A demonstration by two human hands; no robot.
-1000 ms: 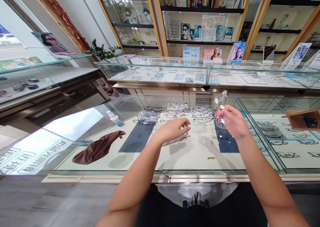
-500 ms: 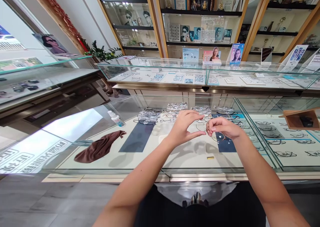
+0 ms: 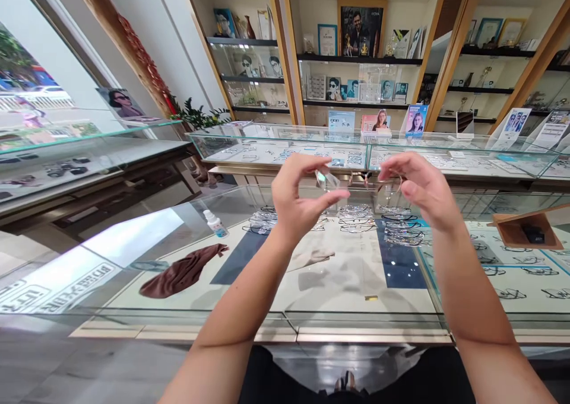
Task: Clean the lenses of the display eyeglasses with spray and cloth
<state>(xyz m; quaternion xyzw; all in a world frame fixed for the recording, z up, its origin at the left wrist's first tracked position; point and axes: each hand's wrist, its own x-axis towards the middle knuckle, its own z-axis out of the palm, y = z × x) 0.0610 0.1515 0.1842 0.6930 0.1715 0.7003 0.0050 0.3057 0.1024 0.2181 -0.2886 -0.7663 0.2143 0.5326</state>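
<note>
Both my hands are raised above the glass counter (image 3: 133, 255), holding a pair of thin-framed glasses (image 3: 351, 181) between them. My left hand (image 3: 298, 199) pinches the left lens side with thumb and fingers. My right hand (image 3: 418, 187) grips the right side of the frame, fingers curled. The lenses are clear and hard to make out against the showcases behind. Under the counter glass, rows of eyeglass frames (image 3: 356, 217) lie on a pale tray directly below my hands.
A brown cloth (image 3: 182, 272) and a small spray bottle (image 3: 215, 223) lie on the counter at the left. A wooden tray (image 3: 521, 229) with a dark item sits at the right. A second glass showcase (image 3: 285, 149) and wall shelves with pictures stand beyond.
My hands rose from just above the counter to chest height, with the glasses spread between them. One second ago only my right hand held them. The view tilted upward.
</note>
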